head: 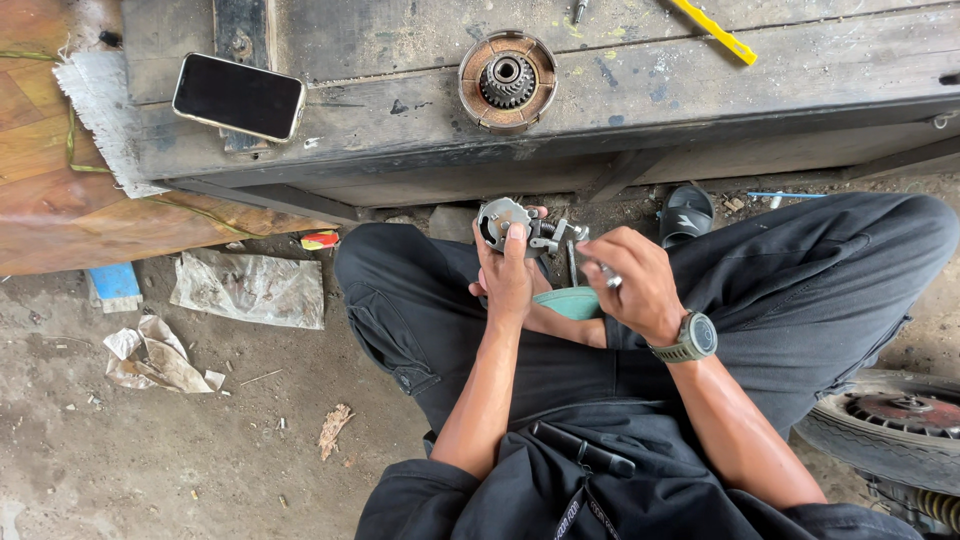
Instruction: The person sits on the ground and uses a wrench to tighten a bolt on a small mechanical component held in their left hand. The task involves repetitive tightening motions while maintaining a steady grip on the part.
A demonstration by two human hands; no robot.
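My left hand (507, 275) grips a small grey metal engine part (505, 222) with a round plate and a protruding fitting, held up above my lap. My right hand (628, 285), wearing a grey wristwatch (692, 337), is closed on a small shiny metal piece (611, 279) right beside the part. I sit on the ground in black trousers with knees spread. A teal sandal (572, 301) shows under my hands.
A dark wooden bench (400, 90) lies ahead, bearing a black phone (239, 97), a round rusty clutch assembly (507, 81) and a yellow tool (713, 30). Plastic wrap (250, 288) and crumpled paper (160, 355) litter the dirt floor. A tyre (893, 425) sits at right.
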